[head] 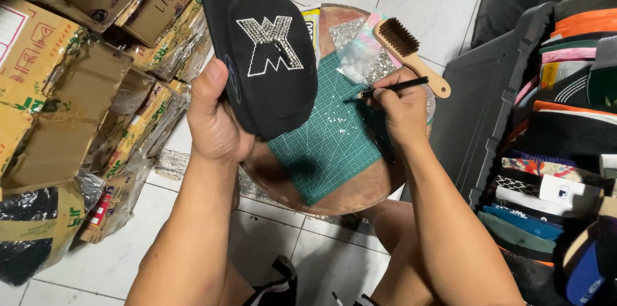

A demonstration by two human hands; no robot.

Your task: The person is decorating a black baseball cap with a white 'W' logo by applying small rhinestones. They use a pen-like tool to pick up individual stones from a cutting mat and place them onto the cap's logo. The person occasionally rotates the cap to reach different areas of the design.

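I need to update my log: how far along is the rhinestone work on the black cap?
Done: the stone emblem on the black cap looks filled. In hand: left hand holds the cap, right hand a black pen tool. Left: loose stones lie on the green mat.

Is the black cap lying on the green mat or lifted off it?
Lifted: the left hand holds the black cap above the green mat, its rhinestone front facing the camera.

Wooden brush [411, 55] at the far right edge of the round worktop [360, 193]; foil bags [360, 49] beside it. Cardboard boxes [58, 74] on floor, left. Bin of caps [559, 152], right.
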